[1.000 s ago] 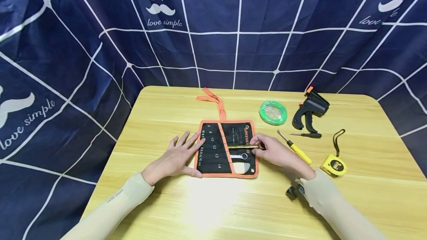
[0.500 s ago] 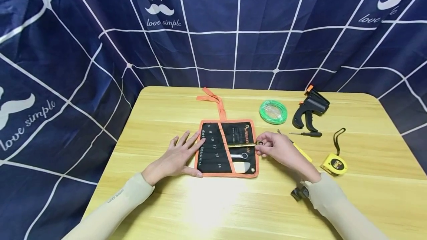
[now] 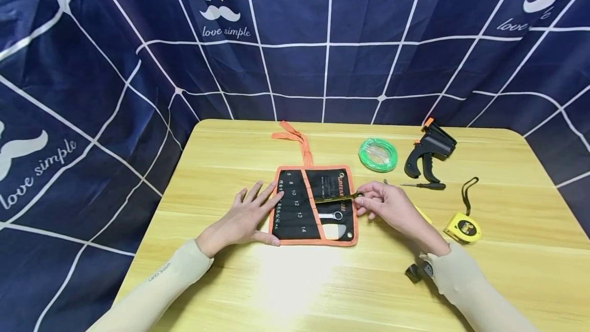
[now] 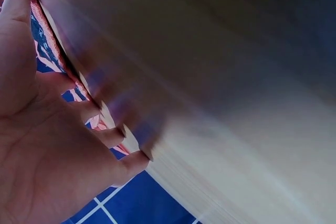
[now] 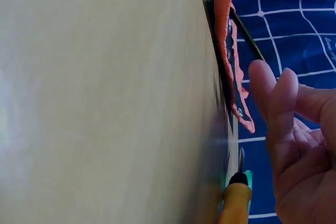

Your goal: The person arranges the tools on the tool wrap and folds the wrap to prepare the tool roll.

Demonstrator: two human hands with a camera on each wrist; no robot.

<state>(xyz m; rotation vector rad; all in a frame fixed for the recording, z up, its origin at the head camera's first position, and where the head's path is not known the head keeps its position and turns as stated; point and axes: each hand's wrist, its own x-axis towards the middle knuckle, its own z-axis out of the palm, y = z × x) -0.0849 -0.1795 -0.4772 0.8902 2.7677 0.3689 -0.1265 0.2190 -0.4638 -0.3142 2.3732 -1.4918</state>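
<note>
A black tool pouch (image 3: 287,227) with orange edging lies open on the table, its pockets numbered. My left hand (image 3: 244,214) rests with spread fingers on the pouch's left edge. The thumb and fingers of my right hand (image 3: 389,208) pinch the ring end of a dark golden wrench (image 3: 334,199) at the pouch's right edge. Its other end is hidden in a middle pocket, and the shaft slants up toward my fingers in the right wrist view. Below it, a silver wrench (image 3: 329,215) and a pale, rounded flat piece (image 3: 334,231) stick out of lower pockets.
Right of the pouch lie a green wire coil (image 3: 378,155), a black clamp (image 3: 430,150), a small black screwdriver (image 3: 424,185), and a yellow tape measure (image 3: 463,228). A yellow-handled screwdriver (image 5: 235,200) is partly under my right hand. Orange ties (image 3: 299,142) trail behind the pouch.
My right hand has shifted right and now pinches the wrench's ring end, which has moved slightly right and tilted up. The left hand has stayed in place.
</note>
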